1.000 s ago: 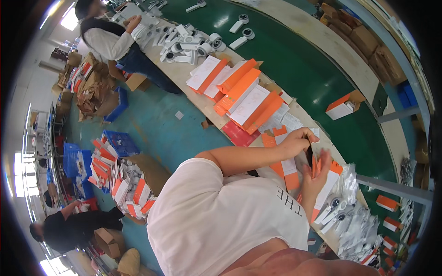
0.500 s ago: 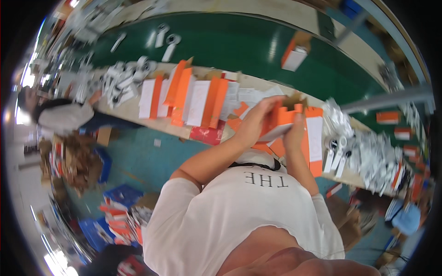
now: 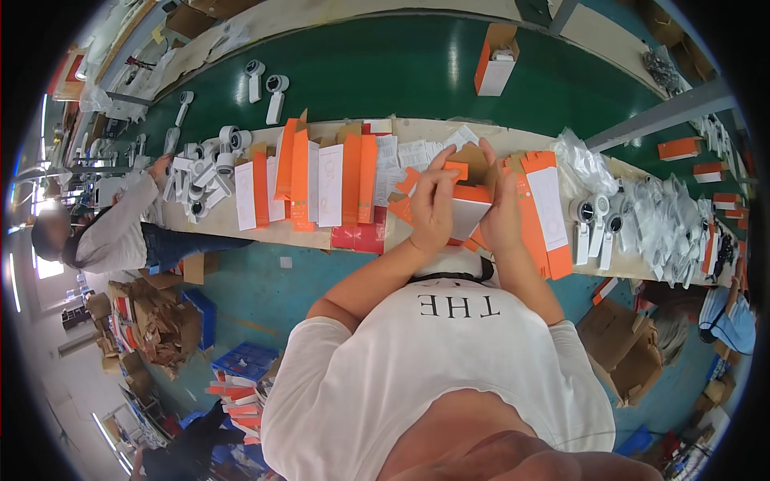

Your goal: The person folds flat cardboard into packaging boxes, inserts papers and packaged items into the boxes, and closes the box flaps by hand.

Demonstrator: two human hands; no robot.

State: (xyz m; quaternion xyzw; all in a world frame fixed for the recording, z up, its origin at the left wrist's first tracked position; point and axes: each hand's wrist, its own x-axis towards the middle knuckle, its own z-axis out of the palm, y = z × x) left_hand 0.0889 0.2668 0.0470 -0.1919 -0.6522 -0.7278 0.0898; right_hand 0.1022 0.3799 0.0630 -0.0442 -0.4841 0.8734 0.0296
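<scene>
Box (image 3: 468, 212) between both hands, open end up and away from wearer; left hand (image 3: 434, 207) grips left side, right hand (image 3: 504, 218) cups right, neither nearer. Long axis perhaps upright (foreshortened, hard to judge). Flat boxes (image 3: 549, 210) just right.

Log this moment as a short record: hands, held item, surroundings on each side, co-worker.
Left hand: fingers curled at the left side of the held carton
Right hand: against the carton's right side
Held item: orange-and-white carton, brown inside showing
Left side: row of cartons, then a pile of white round-headed devices
Right side: orange-and-white cardboard, clear plastic bags
Beyond: green surface
Co-worker: far left, beside the pile
</scene>
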